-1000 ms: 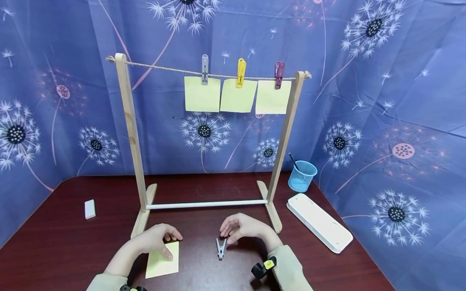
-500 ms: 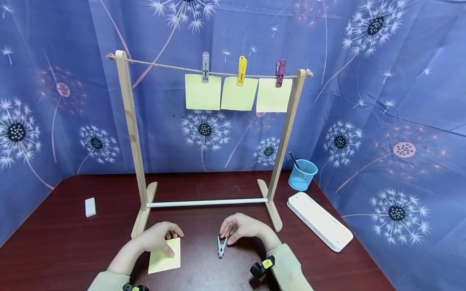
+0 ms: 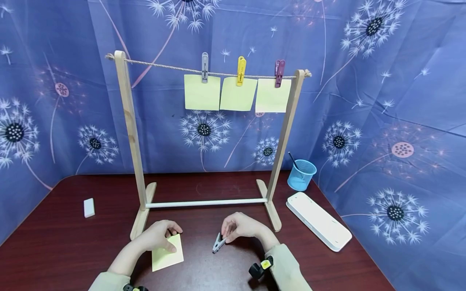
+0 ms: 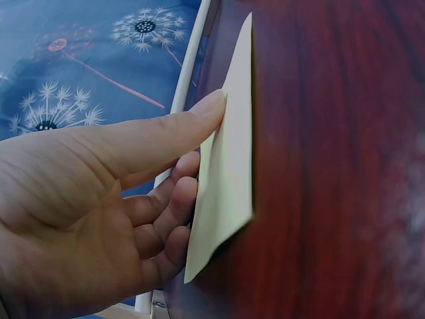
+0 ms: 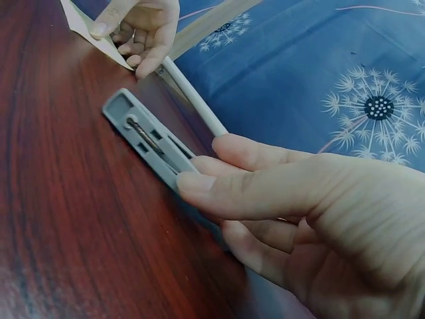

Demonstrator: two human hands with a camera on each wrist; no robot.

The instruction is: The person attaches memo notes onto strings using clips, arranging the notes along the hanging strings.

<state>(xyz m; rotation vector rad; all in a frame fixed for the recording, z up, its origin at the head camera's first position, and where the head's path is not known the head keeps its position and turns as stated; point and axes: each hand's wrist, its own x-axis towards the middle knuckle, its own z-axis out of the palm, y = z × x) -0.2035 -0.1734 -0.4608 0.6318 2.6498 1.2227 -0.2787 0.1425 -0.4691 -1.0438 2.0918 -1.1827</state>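
My left hand [image 3: 157, 236] pinches a pale yellow paper note [image 3: 167, 258] between thumb and fingers. In the left wrist view the note [image 4: 232, 159] is tilted, its lower edge close above or on the table; contact cannot be told. To the right, my right hand [image 3: 241, 227] grips a grey clothespin [image 3: 218, 243] by one end. The right wrist view shows thumb and fingers on the clothespin [image 5: 143, 126], its metal spring facing up and its other end pointing away from the hand.
A wooden stand [image 3: 132, 129] carries a rope [image 3: 160, 66]. Three yellow notes [image 3: 202, 97] hang there under grey, yellow [image 3: 240, 70] and purple clothespins [image 3: 278, 73]. A blue mesh cup [image 3: 301, 176], a white case [image 3: 319, 222] and a white block [image 3: 89, 207] stand around it.
The note has turned slightly and moved a little right and toward the stand with the left hand. The grey clothespin has swung in the right hand, its free end now pointing lower left.
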